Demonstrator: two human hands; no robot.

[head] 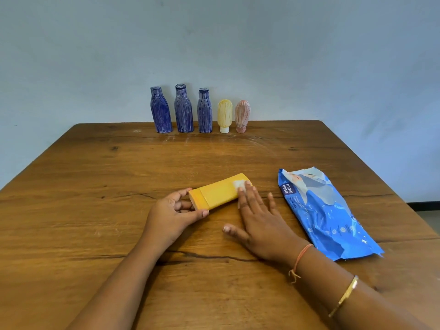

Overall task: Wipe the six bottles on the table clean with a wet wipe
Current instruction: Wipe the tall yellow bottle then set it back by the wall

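A flat yellow bottle point(217, 192) lies on its side on the wooden table point(95, 210), cap end toward the left. My left hand point(172, 214) grips that cap end between thumb and fingers. My right hand point(258, 220) lies flat with straight fingers, pressing a small white wet wipe point(238, 184) onto the bottle's far end. Along the table's far edge stand three blue bottles point(183, 109), a pale yellow bottle point(224, 116) on its white cap, and a pink bottle point(242, 116) on its cap.
A blue wet wipe pack point(326, 210) lies crumpled to the right of my right hand, touching my wrist area. A plain wall rises just behind the row of bottles. Bare wood stretches between the row and my hands.
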